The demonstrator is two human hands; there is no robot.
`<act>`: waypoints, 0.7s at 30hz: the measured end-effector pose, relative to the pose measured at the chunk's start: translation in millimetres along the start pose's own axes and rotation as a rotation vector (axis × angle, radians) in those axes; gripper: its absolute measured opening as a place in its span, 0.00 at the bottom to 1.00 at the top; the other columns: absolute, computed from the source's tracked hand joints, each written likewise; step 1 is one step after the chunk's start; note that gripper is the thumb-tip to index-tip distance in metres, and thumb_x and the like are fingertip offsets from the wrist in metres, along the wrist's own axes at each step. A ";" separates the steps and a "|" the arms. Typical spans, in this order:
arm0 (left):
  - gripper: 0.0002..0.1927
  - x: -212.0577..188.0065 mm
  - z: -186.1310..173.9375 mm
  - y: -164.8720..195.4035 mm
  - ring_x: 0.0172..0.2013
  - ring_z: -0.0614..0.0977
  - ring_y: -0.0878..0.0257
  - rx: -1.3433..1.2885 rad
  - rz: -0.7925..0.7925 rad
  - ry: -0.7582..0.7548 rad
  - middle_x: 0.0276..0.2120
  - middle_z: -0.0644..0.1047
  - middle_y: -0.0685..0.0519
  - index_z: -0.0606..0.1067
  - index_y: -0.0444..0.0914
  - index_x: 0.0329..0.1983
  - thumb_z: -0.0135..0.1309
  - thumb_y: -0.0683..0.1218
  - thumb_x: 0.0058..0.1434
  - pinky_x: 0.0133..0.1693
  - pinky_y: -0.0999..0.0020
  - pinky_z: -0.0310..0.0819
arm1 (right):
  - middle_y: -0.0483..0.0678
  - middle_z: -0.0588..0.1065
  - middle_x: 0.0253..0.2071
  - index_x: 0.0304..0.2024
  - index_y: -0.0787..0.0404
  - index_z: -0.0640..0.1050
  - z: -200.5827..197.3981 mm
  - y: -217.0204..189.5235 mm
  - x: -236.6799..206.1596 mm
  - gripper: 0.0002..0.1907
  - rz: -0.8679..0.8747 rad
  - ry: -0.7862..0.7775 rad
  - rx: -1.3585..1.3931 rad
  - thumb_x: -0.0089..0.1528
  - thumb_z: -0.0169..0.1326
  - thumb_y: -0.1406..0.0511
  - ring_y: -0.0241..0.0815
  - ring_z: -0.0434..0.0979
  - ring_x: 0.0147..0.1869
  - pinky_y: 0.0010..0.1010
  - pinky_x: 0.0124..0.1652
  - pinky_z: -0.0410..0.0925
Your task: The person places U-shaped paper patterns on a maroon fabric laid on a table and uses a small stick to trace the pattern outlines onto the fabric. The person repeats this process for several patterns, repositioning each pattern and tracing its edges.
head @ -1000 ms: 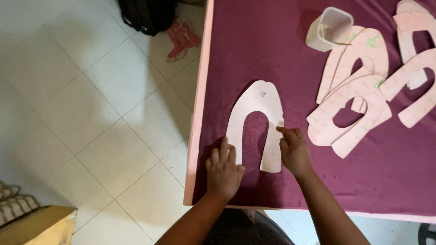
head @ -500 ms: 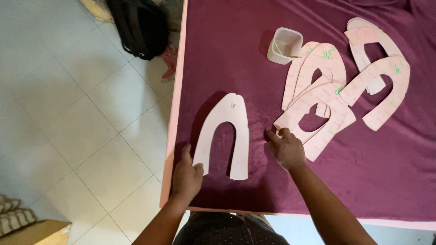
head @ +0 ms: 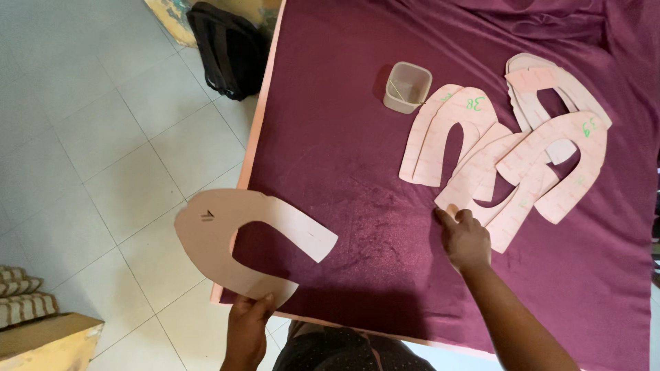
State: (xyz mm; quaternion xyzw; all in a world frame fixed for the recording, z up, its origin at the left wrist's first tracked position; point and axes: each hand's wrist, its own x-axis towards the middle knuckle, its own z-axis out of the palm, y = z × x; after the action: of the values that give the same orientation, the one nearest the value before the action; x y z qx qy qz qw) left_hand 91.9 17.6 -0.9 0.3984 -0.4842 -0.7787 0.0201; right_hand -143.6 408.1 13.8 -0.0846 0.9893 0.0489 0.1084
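My left hand grips one leg of a pale pink U-shaped paper pattern piece, lifted off the table and hanging past its left edge. My right hand rests on the maroon cloth-covered table, fingertips touching the lower edge of a pile of similar pink U-shaped pattern pieces. The pile holds several overlapping pieces, some with green marks.
A small translucent plastic cup stands on the cloth just left of the pile. A black backpack sits on the tiled floor beside the table. A cardboard box is at the bottom left corner.
My left hand picked the single pattern piece up from the cloth and swung it left over the table edge. My right hand left that piece and reached to the pile.
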 end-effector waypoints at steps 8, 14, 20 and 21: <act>0.06 51.9 70.2 11.3 0.44 0.82 0.60 0.443 0.380 -0.324 0.43 0.82 0.51 0.79 0.34 0.40 0.57 0.36 0.59 0.49 0.66 0.77 | 0.63 0.83 0.44 0.55 0.68 0.78 -17.1 -40.7 -68.7 0.34 0.555 -0.692 1.714 0.66 0.45 0.45 0.55 0.70 0.35 0.47 0.32 0.65; 0.16 72.0 133.9 54.2 0.66 0.64 0.47 1.100 0.795 -0.398 0.67 0.65 0.42 0.81 0.39 0.50 0.59 0.39 0.58 0.65 0.54 0.59 | 0.57 0.83 0.41 0.54 0.68 0.77 -25.8 -54.6 -97.3 0.24 0.545 -0.504 1.805 0.60 0.59 0.59 0.48 0.84 0.41 0.43 0.44 0.77; 0.25 52.4 150.6 39.2 0.75 0.56 0.54 1.511 0.557 -0.725 0.74 0.59 0.52 0.70 0.43 0.67 0.52 0.42 0.65 0.74 0.54 0.48 | 0.57 0.83 0.41 0.52 0.69 0.78 22.0 -43.7 -94.4 0.26 0.658 -0.230 1.130 0.61 0.62 0.55 0.47 0.85 0.41 0.39 0.44 0.77; 0.26 47.0 147.6 32.4 0.75 0.53 0.53 1.536 0.564 -0.735 0.74 0.58 0.51 0.68 0.42 0.68 0.53 0.43 0.65 0.74 0.52 0.45 | 0.56 0.83 0.42 0.53 0.68 0.76 28.5 -42.9 -95.9 0.28 0.686 -0.193 1.059 0.60 0.63 0.54 0.46 0.85 0.42 0.38 0.44 0.77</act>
State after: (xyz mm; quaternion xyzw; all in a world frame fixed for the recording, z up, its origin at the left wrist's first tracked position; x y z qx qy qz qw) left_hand -46.0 89.7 27.3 -0.1063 -0.9274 -0.2848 -0.2179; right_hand -37.8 384.3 4.1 0.3068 0.8360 -0.4075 0.2024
